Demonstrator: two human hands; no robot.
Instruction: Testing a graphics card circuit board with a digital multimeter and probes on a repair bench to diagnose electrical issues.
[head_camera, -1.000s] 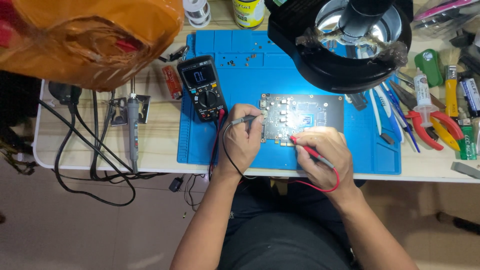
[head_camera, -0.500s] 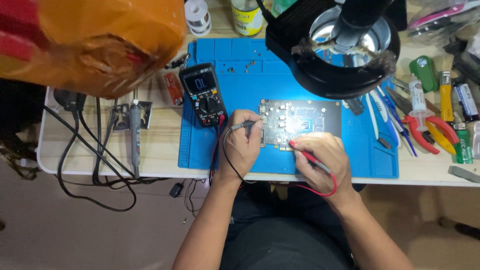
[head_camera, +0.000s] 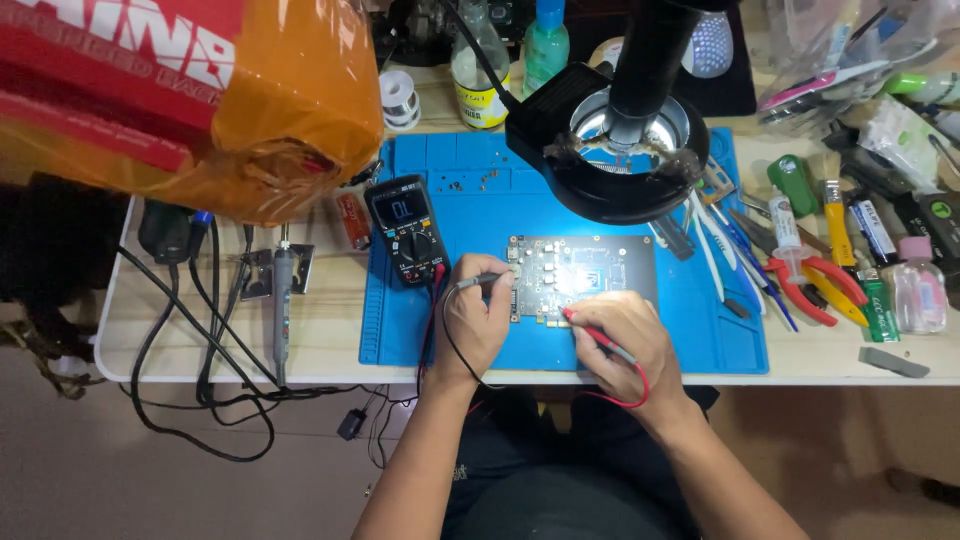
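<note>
Circuit board flat on blue mat, near front edge of worktop. Since a second ago: no real shift, both probes still planted, so probing continues. Left hand closed on black probe at board's left edge; right hand closed on red probe at its front edge. Multimeter just left of board. Ring-lit magnifier overhanging board's rear edge; pliers and tweezers crowding right side.

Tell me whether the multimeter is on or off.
On. The multimeter, lying flat at the blue mat's left edge, has a lit display showing digits; its black and red leads run to the person's hands.
</note>
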